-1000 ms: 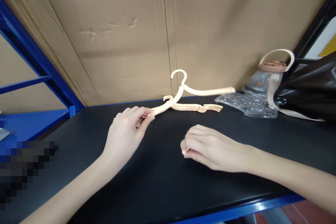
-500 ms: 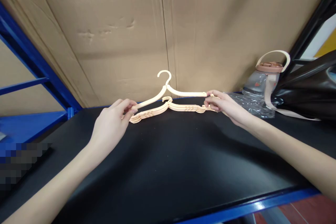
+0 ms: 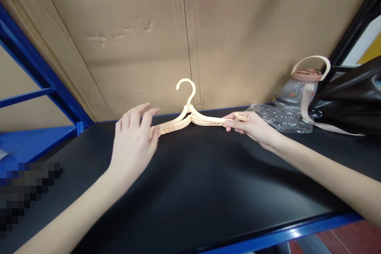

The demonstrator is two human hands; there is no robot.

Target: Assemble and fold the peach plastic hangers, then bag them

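Note:
A cream plastic clothes hanger rests on top of a stack of similar hangers, its hook pointing up in front of the cardboard. My left hand is at the left end of the stack, fingers spread and raised, the thumb close to the hangers; whether it touches them I cannot tell. At the other end, my right hand pinches the right arm of the top hanger between thumb and fingers. One hanger tip pokes out above that hand. Both outer ends of the stack are partly hidden by my hands.
The hangers lie on a black tabletop with a blue front edge. Behind stands a cardboard wall. At the right are crumpled clear plastic, a strapped water bottle and a black bag. A blue frame rises at left.
The top hanger has come down onto the stack. My left hand has let go of it and spread its fingers. My right hand has lowered with the hanger's arm still in its fingers.

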